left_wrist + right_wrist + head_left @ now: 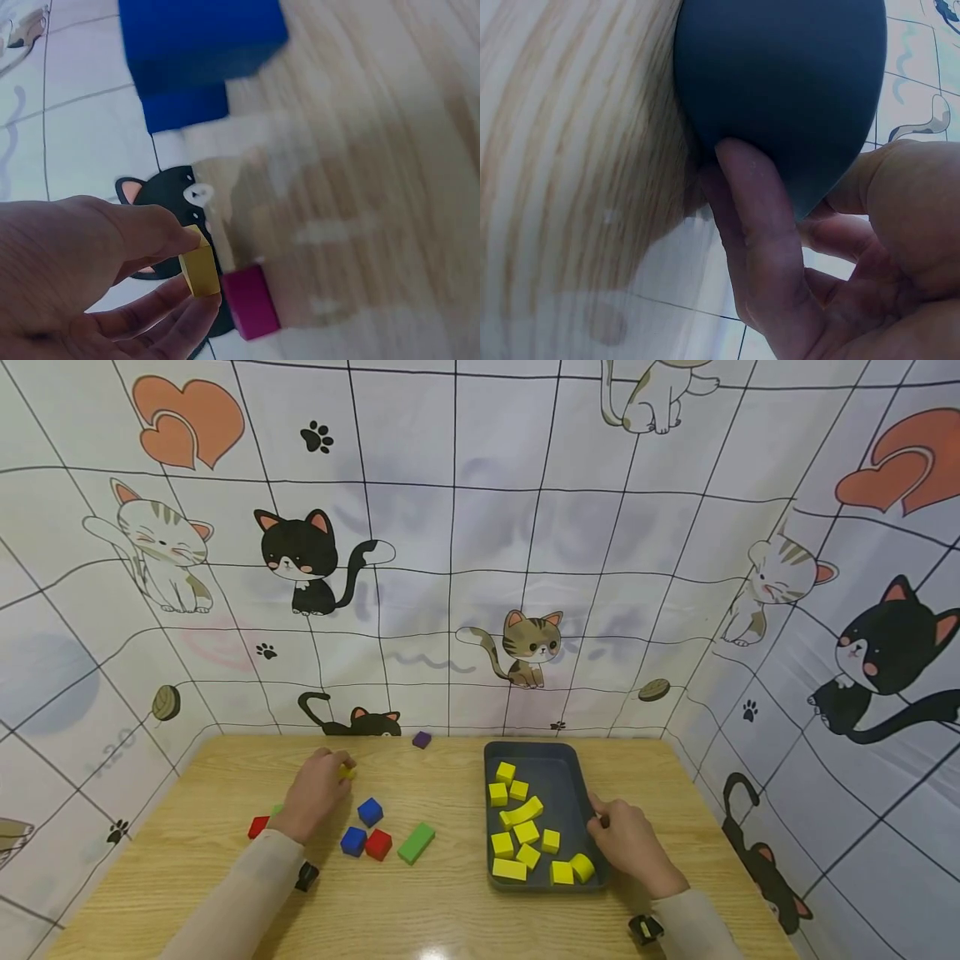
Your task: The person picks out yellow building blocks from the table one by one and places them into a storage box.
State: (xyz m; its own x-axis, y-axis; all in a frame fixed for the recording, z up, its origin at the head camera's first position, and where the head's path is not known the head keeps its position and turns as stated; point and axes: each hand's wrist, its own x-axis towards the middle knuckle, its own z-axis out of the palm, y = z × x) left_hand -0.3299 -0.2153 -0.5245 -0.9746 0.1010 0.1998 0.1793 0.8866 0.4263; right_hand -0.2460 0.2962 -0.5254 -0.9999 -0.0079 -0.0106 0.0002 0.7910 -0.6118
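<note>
Between thumb and fingertips, my left hand (316,792) pinches a small yellow block (199,268) over the left part of the table. A magenta-looking block (253,301) is just past it in the left wrist view. My right hand (633,843) grips the right rim of a dark grey tray (558,777), and its fingers (761,217) lie against the tray's outer wall. Inside the tray are several yellow blocks (527,832), among them cubes, a curved piece and a cylinder.
Right of my left hand lie blue cubes (371,812), a red cube (378,845) and a green oblong block (416,843). Another red block (258,827) and a partly hidden green one sit by the left wrist. A purple block (422,740) rests at the table's back edge.
</note>
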